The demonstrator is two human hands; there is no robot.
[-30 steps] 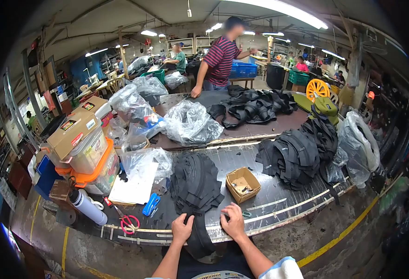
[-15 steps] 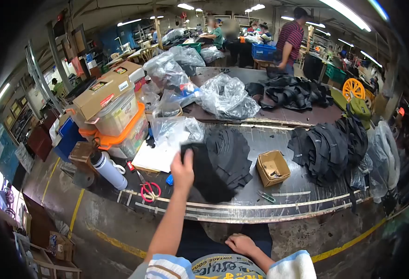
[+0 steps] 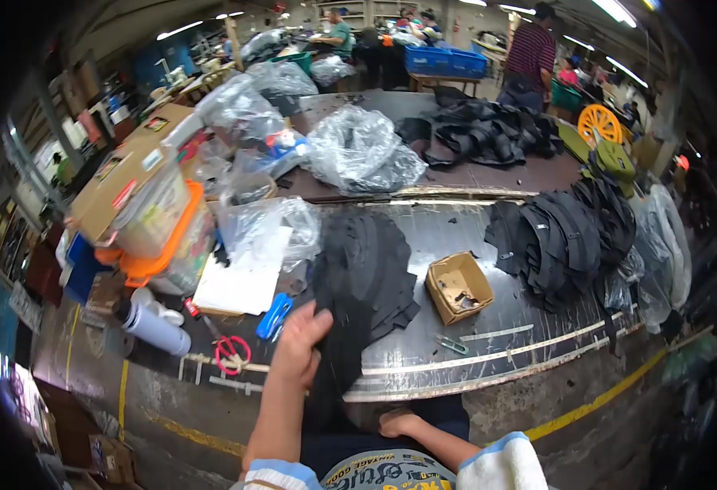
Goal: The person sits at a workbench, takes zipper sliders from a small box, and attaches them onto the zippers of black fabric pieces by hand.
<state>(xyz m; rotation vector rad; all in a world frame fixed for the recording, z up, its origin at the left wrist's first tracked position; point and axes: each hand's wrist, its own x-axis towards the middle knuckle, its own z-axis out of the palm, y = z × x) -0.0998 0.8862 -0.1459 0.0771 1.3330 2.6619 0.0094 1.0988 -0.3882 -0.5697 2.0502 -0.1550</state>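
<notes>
My left hand [image 3: 299, 341] is at the table's front edge, its fingers closed on a black fabric strip [image 3: 344, 347] that hangs over the edge. Behind the strip lies a fanned pile of black strips [image 3: 379, 265]. Low near my lap is my right hand [image 3: 397, 423], its fingers curled; whatever they may hold is hidden. A blue stapler-like item [image 3: 274, 316] lies left of the strip, and pink-handled scissors [image 3: 232, 354] rest further left.
An open cardboard box [image 3: 459, 287] and a small green-handled tool [image 3: 453, 345] sit to the right. Beyond them is another black strip pile [image 3: 546, 245]. A bottle [image 3: 156, 327] and stacked plastic bins [image 3: 158, 216] stand left. A person [image 3: 530, 57] stands behind the far table.
My right hand left the table edge for my lap. My left hand lifted the strip over the pile, then came back down toward the edge. The person in stripes moved right.
</notes>
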